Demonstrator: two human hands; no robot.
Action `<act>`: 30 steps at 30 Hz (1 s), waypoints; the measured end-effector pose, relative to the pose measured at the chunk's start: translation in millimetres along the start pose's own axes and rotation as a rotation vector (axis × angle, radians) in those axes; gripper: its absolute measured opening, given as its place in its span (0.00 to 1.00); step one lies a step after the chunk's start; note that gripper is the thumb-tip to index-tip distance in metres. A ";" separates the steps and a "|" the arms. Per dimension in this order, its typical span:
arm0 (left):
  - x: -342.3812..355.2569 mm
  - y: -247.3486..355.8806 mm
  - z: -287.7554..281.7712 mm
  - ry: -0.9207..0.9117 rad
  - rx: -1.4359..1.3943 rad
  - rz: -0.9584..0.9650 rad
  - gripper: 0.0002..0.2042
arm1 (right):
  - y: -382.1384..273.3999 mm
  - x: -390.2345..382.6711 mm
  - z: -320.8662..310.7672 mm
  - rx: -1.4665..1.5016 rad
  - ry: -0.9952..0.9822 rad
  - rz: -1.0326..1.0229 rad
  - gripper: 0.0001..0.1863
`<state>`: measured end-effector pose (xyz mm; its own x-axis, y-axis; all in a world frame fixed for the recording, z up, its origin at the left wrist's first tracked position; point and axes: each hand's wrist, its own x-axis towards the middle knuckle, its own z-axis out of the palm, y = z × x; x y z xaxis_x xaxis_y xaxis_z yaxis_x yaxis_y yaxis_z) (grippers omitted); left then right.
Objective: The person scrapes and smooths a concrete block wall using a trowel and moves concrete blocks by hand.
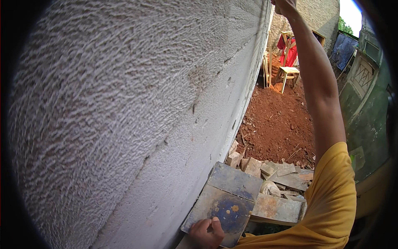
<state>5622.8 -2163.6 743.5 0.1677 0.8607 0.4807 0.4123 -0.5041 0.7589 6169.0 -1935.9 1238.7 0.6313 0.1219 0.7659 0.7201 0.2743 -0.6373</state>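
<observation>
My right arm in a yellow sleeve reaches up along the right side. My right hand (285, 6) is at the top edge of the picture, by the far edge of the white rough-textured wall (137, 99). Its fingers look curled in, and the picture's edge cuts off what they may hold. Low in the middle, my left hand (206, 233) is closed with the thumb on top. It lies against the lower part of a flat blue-grey stained panel (232, 203) beside the wall. Whatever is within its fingers is hidden.
Broken bricks and slabs (286, 176) lie beyond the panel, near a pale stained block (277, 207). Farther off are red soil (277, 120), a wooden stool (289, 70) and red cloth (291, 54). A greenish wall with a door (365, 79) stands at the right.
</observation>
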 end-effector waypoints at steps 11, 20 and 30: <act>3.6 5.0 -1.4 -0.026 -0.060 -0.029 0.25 | -43.2 -29.2 -3.7 -0.154 -0.027 0.193 0.07; -2.0 -2.3 0.7 -0.027 -0.040 0.001 0.25 | -50.2 -22.6 -0.4 -0.128 -0.058 0.244 0.07; -2.4 -9.7 -0.6 -0.189 0.069 -0.076 0.17 | -30.6 -20.6 -9.7 -0.161 -0.078 0.195 0.08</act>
<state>5617.8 -2160.7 735.2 0.2959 0.8973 0.3276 0.4898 -0.4370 0.7545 6136.7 -1956.1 1241.6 0.7428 0.2325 0.6278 0.6278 0.0838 -0.7738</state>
